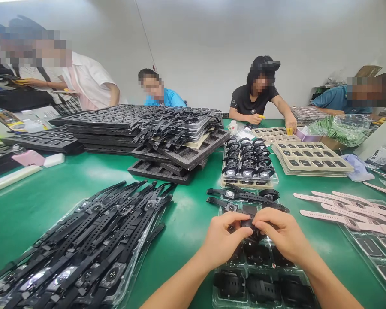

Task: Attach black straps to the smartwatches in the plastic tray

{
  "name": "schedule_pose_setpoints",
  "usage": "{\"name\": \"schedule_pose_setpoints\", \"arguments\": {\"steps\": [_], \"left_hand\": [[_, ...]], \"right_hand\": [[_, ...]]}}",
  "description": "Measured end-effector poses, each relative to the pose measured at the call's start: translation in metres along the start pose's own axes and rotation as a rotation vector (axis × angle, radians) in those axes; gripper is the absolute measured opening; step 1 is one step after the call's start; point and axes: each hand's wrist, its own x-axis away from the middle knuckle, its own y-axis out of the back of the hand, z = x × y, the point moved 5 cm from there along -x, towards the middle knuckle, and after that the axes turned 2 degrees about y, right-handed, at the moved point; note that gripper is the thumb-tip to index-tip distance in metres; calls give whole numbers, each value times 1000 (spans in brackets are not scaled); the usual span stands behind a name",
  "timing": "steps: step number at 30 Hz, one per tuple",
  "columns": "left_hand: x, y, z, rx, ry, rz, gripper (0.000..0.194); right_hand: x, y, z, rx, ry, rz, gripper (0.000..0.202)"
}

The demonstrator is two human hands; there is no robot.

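Note:
Over a clear plastic tray (216, 274), my left hand (223, 238) and my right hand (278, 231) meet at one black smartwatch (248, 224). Both hands pinch it with thumb and fingers; parts of it are hidden behind them. Black straps (260, 289) lie in the tray's near compartments. Beyond my hands, watches with long black straps (230, 194) rest across the tray's far end. A wide tray of black strapped watches (96, 240), laid slantwise in overlapping rows, sits to the left of my arms.
Pink-strapped watches (357, 210) lie at the right. Ahead stand a tray of looped black watches (247, 161), beige trays of watch faces (312, 159) and stacked black foam trays (180, 159) on the green table (193, 206). Several people sit or stand across it, one in a black shirt (252, 101).

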Motion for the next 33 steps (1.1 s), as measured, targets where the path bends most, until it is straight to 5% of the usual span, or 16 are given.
{"name": "schedule_pose_setpoints", "arguments": {"steps": [4,8,13,17,24,30,33], "left_hand": [[1,-1,-1,-28,-7,25,24],[1,0,-2,-57,-41,0,23],[1,-2,-2,-16,-72,9,25],[0,-5,0,-18,-66,11,22],[-3,-3,8,56,-1,-77,24],[-3,3,5,-11,-36,-135,22],[-2,2,2,-62,-58,-120,21]], "right_hand": [[1,4,-1,-28,15,-102,21],[0,-1,-3,6,-25,25,23],[1,2,-3,-13,-17,-92,21],[1,-1,-3,-14,-23,-13,20],[4,5,-5,-60,13,-225,17],[1,0,-5,21,-26,-74,19],[1,0,-4,32,-44,-98,23]]}}
